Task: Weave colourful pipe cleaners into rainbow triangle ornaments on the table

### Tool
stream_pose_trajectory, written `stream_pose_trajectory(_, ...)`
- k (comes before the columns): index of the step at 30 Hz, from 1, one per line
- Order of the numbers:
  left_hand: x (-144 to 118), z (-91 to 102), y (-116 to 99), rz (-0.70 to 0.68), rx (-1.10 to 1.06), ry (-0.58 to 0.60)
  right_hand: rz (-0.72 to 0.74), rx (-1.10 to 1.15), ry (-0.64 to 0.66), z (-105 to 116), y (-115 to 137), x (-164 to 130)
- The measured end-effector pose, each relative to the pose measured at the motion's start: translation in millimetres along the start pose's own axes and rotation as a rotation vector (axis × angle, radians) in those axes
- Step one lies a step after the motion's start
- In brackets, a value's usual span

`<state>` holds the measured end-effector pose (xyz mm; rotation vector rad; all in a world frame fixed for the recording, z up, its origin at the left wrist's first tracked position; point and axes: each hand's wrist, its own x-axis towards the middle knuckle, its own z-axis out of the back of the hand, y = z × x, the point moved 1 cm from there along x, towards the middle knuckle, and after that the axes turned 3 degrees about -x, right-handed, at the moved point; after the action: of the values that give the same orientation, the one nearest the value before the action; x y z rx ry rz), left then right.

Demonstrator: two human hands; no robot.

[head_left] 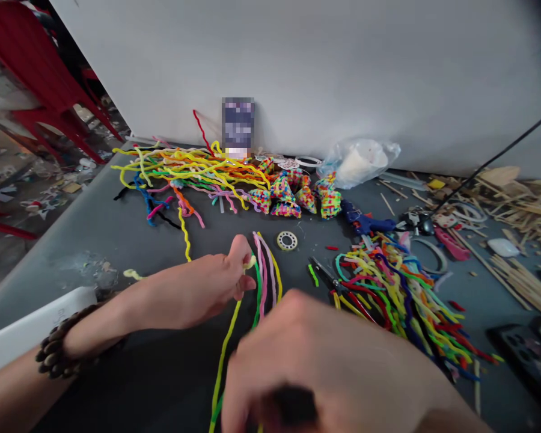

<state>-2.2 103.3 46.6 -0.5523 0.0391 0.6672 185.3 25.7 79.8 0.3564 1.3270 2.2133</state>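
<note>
Broadly, the dark grey flat surface point(130, 240) carries a big tangle of yellow, orange and green fuzzy pipe cleaners point(184, 168) at eleven o'clock and a second mixed-colour heap of shorter pipe cleaners point(397, 294) at three o'clock. Between them, near centre, lies the small bundle of long pink, green and yellow chenille stems point(265, 270), running from twelve toward six o'clock. The left hand point(193, 291) has its grip clamped on the bundle's upper end, thumb and fingers pinched together around a yellow tip. The right hand point(324, 367), blurred and close to the camera, covers the lower ends; whether its grip is closed I cannot tell. These stems look very light, soft-furred yet wire-cored, so they should bend and hold shape; pinching near the ends probably controls them best. A small white ring-shaped tape roll point(287, 241) sits at one o'clock.
</note>
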Motion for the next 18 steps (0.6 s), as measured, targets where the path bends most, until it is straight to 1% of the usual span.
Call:
stream_pose_trajectory(1, -0.1, -1.4, 0.7, -0.008, -0.030, -0.009, -0.077, -0.186, -0.139, 6.3, 3.4, 2.5)
stream_pose_trajectory(3, 1.4, -3.3, 0.8, -0.007, -0.096, -0.010, -0.174, -0.607, -0.434, 16.8, 3.0, 4.7)
stream_pose_trajectory(4, 2.9, -3.6, 0.4, 0.011, -0.134, -0.027, -0.214, -0.783, -0.547, 19.8, 0.0, 4.8)
stream_pose_trajectory(5, 4.7, -3.6, -0.2, 0.032, -0.180, -0.048, -0.228, -0.905, -0.621, 21.2, -3.8, 4.8)
stream_pose_trajectory(7, 8.4, -3.8, -1.5, 0.067, -0.303, -0.069, -0.255, -1.006, -0.676, 20.1, -11.3, 4.9)
stream_pose_trajectory(9, 11.0, -5.5, -3.1, 0.066, -0.400, -0.058, -0.268, -1.017, -0.687, 15.9, -15.4, 5.1)
stream_pose_trajectory(11, 11.5, -8.5, -4.7, 0.052, -0.387, -0.040, -0.262, -1.013, -0.709, 11.9, -15.8, 5.1)
stream_pose_trajectory(13, 10.2, -11.5, -6.5, 0.042, -0.317, -0.029, -0.252, -1.020, -0.725, 10.2, -14.9, 4.3)
stream_pose_trajectory(15, 8.5, -12.7, -8.5, 0.053, -0.262, -0.015, -0.263, -1.026, -0.709, 11.3, -15.1, 2.7)
stream_pose_trajectory(18, 8.6, -9.3, -11.4, 0.088, -0.327, -0.007, -0.332, -0.991, -0.707, 16.2, -18.4, -0.9)
